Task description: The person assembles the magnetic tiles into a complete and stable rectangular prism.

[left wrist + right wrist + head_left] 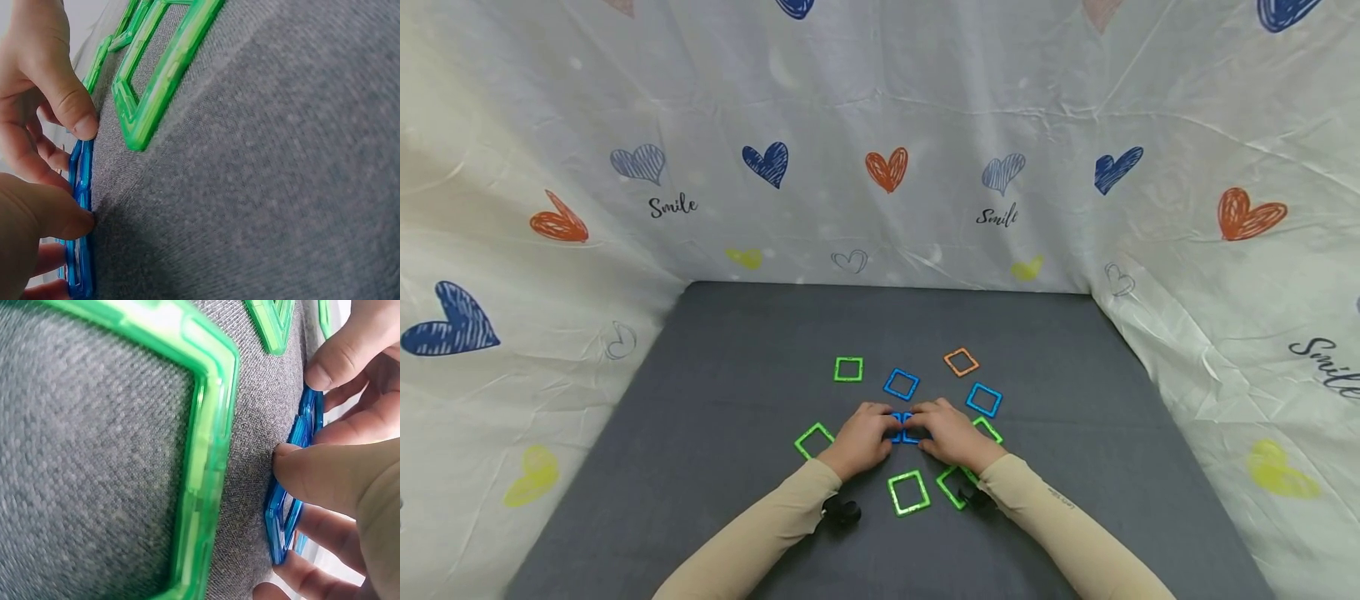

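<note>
Two blue square magnetic tiles lie edge to edge on the grey cloth, mostly covered by the fingers. My left hand (863,439) grips the left blue tile (86,269), thumb on its near edge and fingers at the far side. My right hand (953,435) holds the right blue tile (274,515) the same way. In both wrist views the tiles sit nearly flat, their adjoining edges touching or almost touching; the exact contact is hard to tell.
Around the hands lie green tiles (909,472), two more blue tiles (901,372) and an orange tile (961,375). One green tile (942,481) is partly under the right wrist. A printed curtain (880,100) encloses the grey table (715,375).
</note>
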